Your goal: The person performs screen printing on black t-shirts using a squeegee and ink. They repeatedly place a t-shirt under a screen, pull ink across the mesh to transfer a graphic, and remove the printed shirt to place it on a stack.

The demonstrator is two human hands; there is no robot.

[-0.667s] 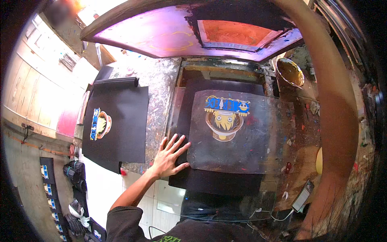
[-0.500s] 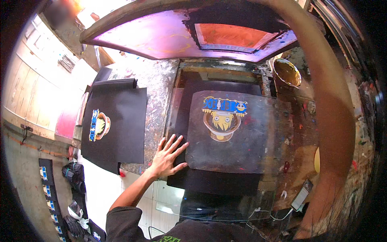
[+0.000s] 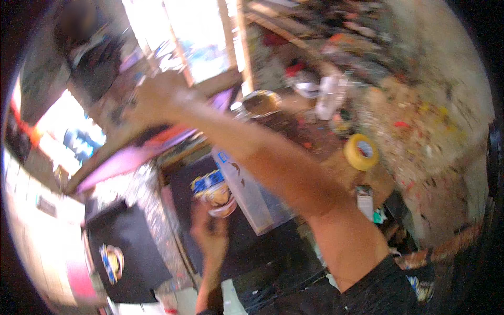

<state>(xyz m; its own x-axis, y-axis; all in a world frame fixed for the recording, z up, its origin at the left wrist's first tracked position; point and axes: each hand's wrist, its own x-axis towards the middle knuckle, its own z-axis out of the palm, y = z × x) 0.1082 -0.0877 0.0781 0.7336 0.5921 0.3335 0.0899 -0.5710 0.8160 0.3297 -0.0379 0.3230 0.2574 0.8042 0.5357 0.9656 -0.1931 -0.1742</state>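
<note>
My right arm stretches across to the upper left, where my right hand (image 3: 160,100) is at the wooden rim of the raised printing screen (image 3: 113,157). Its fingers are smeared, so their grip cannot be read. My left hand (image 3: 210,233), also blurred, hovers low over the black sheet (image 3: 184,210), just below its blue, yellow and white cartoon print (image 3: 215,195). A translucent sheet (image 3: 247,202) lies slantwise right of that print, partly behind my right forearm. To the left rests another black piece (image 3: 134,247) with a similar print (image 3: 112,264).
A paint-stained tub (image 3: 261,103) stands at the back beside a clear bottle (image 3: 328,97). Farther right are a yellow tape roll (image 3: 361,152) and a phone (image 3: 364,198). Paint splatters cover the surface (image 3: 415,131) at the right.
The view has swung right and blurred. My left hand has left the sheet's left edge and is nearer the print. The translucent sheet has shifted right, off most of the print.
</note>
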